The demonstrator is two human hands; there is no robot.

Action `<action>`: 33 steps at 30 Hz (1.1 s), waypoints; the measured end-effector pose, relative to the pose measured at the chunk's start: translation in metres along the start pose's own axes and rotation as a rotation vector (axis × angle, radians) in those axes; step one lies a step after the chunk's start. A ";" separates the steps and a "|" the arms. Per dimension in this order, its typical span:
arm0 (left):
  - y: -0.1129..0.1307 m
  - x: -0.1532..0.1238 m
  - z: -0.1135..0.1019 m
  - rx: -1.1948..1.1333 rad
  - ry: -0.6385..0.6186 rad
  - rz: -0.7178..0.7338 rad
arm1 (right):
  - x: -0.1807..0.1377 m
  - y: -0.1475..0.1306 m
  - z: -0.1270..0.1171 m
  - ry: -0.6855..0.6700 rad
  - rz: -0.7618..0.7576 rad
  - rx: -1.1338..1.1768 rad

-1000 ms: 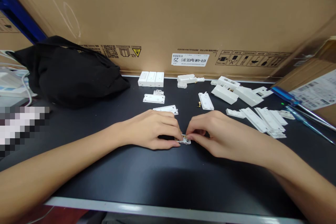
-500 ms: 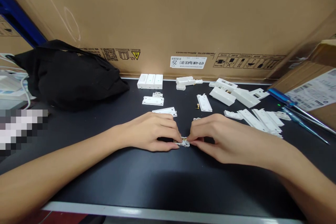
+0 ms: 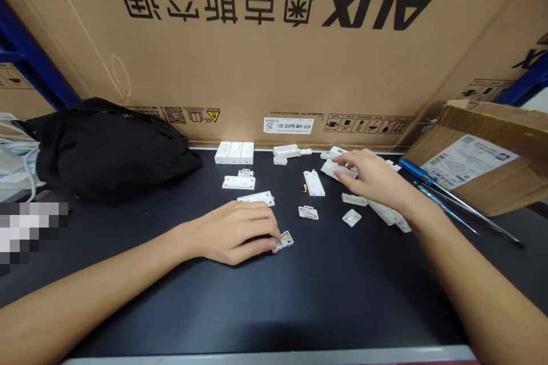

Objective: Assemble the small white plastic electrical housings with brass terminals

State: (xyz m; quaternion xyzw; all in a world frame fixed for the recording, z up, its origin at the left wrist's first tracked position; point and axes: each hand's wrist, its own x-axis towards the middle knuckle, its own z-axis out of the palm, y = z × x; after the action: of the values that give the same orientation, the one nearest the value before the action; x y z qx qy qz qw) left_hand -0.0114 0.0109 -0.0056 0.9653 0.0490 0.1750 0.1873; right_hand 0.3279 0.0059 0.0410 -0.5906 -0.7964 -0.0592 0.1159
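My left hand (image 3: 242, 232) rests on the black tabletop with thumb and fingertips closed on the near end of a small white plastic part with brass contacts (image 3: 286, 239). Farther right, my right hand (image 3: 371, 175) reaches over the white plastic covers (image 3: 331, 169). Its thumb and fingers are apart and I see nothing between them; whether they touch the covers is unclear. Between the hands lie a small white piece (image 3: 308, 213), a square white piece (image 3: 351, 217) and a flat white plate (image 3: 314, 183) beside a brass bit (image 3: 305, 188).
Three white switch modules (image 3: 234, 153) stand side by side at the back. A black cloth bag (image 3: 111, 151) lies left. At right are a blue-handled screwdriver (image 3: 422, 174), another thin tool (image 3: 447, 209) and a small carton (image 3: 483, 154). A large carton (image 3: 240, 74) walls the back.
My right hand has left the small part and moved right and away from me to the covers. My left hand still grips the part. The camera view has tilted up.
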 end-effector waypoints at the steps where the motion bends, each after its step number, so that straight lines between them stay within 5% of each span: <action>1: 0.001 0.000 0.000 0.008 -0.005 -0.001 | 0.000 0.008 0.005 -0.036 0.018 -0.038; 9: 0.003 -0.002 -0.001 0.014 0.007 -0.047 | 0.034 0.005 0.018 -0.028 0.117 -0.167; 18: 0.002 0.001 -0.002 0.058 -0.004 -0.003 | 0.101 0.002 0.044 -0.209 -0.029 -0.130; 33: -0.001 -0.002 0.002 -0.117 0.045 -0.071 | 0.124 -0.014 0.038 -0.429 -0.017 -0.271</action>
State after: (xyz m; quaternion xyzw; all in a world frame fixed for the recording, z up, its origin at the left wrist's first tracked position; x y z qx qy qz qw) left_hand -0.0130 0.0108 -0.0080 0.9461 0.0772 0.1927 0.2485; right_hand 0.2763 0.1259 0.0370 -0.5931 -0.7924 -0.0397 -0.1367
